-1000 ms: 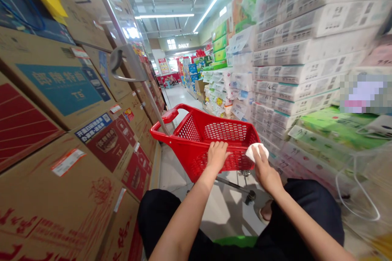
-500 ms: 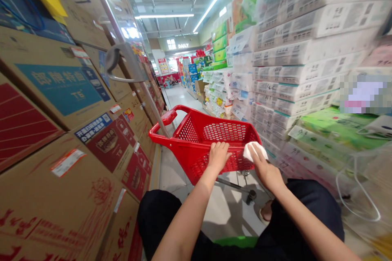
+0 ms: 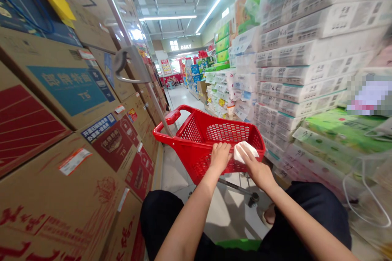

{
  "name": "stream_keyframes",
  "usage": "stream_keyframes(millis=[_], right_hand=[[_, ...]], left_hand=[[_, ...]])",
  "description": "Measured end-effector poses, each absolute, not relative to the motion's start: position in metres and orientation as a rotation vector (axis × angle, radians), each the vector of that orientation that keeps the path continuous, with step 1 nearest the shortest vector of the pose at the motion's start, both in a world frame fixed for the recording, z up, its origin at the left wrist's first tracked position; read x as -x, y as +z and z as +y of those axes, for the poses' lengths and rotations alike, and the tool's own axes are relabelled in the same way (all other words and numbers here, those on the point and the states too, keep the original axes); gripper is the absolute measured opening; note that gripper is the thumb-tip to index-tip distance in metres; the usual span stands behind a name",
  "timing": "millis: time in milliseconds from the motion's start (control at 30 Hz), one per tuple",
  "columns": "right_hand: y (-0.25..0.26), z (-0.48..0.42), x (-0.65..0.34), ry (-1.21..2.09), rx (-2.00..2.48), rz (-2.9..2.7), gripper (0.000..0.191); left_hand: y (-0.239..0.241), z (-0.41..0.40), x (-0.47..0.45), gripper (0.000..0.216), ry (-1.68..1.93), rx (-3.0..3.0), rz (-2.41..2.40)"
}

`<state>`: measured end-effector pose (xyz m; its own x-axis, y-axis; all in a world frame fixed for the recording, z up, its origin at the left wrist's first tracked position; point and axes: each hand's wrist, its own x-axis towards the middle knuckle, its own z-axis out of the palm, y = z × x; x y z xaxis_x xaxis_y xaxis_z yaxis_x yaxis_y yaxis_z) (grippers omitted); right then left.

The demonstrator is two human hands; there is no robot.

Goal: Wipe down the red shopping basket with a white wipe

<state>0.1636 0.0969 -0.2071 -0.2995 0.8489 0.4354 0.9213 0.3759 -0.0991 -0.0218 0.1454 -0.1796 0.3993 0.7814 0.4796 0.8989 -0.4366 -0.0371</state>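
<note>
A red plastic shopping basket on wheels stands on the aisle floor in front of me, with its grey pull handle raised to the upper left. My left hand grips the near rim of the basket, fingers curled over the edge. My right hand presses a white cloth against the same rim, just right of my left hand. My knees in black trousers show below.
Stacked cardboard boxes wall the left side. Packs of tissue paper pile up along the right. The narrow aisle floor runs ahead toward more displays. A basket wheel rests on the floor by my right knee.
My right hand has slid the white cloth leftward along the basket rim, toward my left hand. My left hand has kept its grip on the rim.
</note>
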Motion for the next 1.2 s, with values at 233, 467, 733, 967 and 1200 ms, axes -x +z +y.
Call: stream_keyframes(millis=[233,467,733,967,1200], right_hand=[[-0.206,0.093,-0.189,0.055,1.489,-2.002,0.070],[-0.186,0.099,-0.139,0.448,1.243,-1.871,0.069],[-0.187,0.095,-0.133,0.394,1.061,-1.914,0.074],[-0.192,0.119,-0.192,-0.309,1.372,-1.998,0.045],[-0.213,0.135,-0.190,-0.553,1.522,-2.169,0.030]], left_hand=[[-0.176,0.133,0.015,0.041,-0.957,2.506,-1.395],[-0.160,0.114,0.002,0.039,-1.527,2.494,-1.494],[-0.132,0.128,0.037,0.039,-1.491,2.499,-1.483],[-0.132,0.134,0.044,0.018,-0.780,2.250,-1.479],[-0.163,0.116,0.003,0.044,-0.667,2.395,-1.366]])
